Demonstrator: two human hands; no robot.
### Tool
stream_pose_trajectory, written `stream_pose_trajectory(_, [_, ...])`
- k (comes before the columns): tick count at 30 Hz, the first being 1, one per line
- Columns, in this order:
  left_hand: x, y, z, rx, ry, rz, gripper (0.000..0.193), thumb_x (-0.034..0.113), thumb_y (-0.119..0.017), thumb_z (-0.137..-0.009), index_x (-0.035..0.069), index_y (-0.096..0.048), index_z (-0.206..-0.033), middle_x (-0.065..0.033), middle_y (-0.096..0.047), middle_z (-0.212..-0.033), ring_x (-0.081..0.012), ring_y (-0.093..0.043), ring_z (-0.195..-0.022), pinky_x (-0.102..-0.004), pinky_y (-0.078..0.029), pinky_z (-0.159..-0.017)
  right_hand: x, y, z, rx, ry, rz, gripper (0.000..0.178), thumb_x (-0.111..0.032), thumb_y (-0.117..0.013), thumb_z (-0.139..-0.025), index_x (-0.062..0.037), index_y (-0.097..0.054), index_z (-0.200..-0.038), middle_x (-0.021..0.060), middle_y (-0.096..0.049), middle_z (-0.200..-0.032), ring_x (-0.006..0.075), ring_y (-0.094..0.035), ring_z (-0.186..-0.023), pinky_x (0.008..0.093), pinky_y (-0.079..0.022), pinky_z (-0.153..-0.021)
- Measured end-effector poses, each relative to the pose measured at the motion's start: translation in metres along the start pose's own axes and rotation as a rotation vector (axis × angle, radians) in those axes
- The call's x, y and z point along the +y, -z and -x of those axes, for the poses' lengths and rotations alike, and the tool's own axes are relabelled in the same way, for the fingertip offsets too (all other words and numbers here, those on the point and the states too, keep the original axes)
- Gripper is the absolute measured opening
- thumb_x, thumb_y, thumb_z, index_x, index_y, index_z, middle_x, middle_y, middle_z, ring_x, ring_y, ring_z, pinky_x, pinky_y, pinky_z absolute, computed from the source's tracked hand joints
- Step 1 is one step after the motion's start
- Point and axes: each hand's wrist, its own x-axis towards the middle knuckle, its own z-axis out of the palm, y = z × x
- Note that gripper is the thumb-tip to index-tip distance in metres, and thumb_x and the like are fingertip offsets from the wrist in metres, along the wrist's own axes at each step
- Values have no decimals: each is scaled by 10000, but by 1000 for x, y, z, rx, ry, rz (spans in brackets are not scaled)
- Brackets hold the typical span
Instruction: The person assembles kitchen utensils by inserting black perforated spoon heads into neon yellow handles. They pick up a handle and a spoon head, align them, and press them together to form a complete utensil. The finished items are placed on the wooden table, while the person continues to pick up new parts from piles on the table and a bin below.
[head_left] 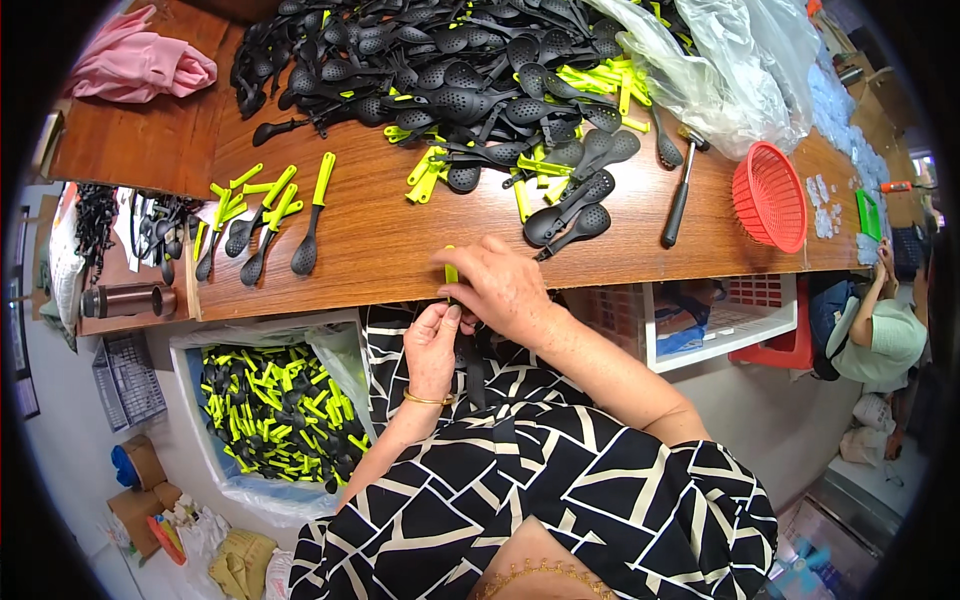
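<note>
At the table's front edge, my right hand (505,285) is closed round a lime-green handle (451,266), which sticks up past the fingers. Just below it, my left hand (433,345) is closed too, thumb against fingers, touching the right fingertips. What the left fingers pinch is mostly hidden; a dark shape beneath blends with the patterned clothing. Ahead lie black slotted spoons (585,222) without green handles, and loose lime-green handles (425,178). To the left, several black spoons with green handles fitted (305,255) rest on the wood.
A big heap of black spoons (440,75) covers the table's back. On the right are a black-handled hammer (676,205), a red basket (768,197) and clear plastic (735,75). Below left, a lined bin (195,400) holds green-handled spoons. Another person (885,335) sits far right.
</note>
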Motion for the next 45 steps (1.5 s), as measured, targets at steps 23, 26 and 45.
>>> stream_pose_trajectory(23, [44,-5,11,-29,266,247,290,163,-699,-1031,1,-697,-1272,-95,-769,-1023,-111,-654,-852,-242,-536,-814,234,171,-57,406,-247,627,260,-335,-684,-970,-139,-765,-1120,69,-759,-1106,302,-650,-1094,469,-466,-947])
stream_pose_trajectory(26, [41,-1,9,-17,233,185,255,142,-705,-1025,14,-688,-1244,-113,-769,-1059,-129,-689,-858,-253,-559,-820,222,160,-83,389,-346,708,321,-410,-708,-929,-156,-782,-1110,83,-778,-1067,319,-680,-1071,487,-472,-903])
stream_pose_trajectory(45, [50,-5,-21,-26,31,44,194,176,-669,-1054,53,-647,-1202,-110,-775,-1031,-177,-753,-848,-287,-570,-778,257,161,-118,358,-236,559,295,-295,-638,-1000,-241,-748,-1269,65,-725,-1307,299,-631,-1259,504,-518,-999])
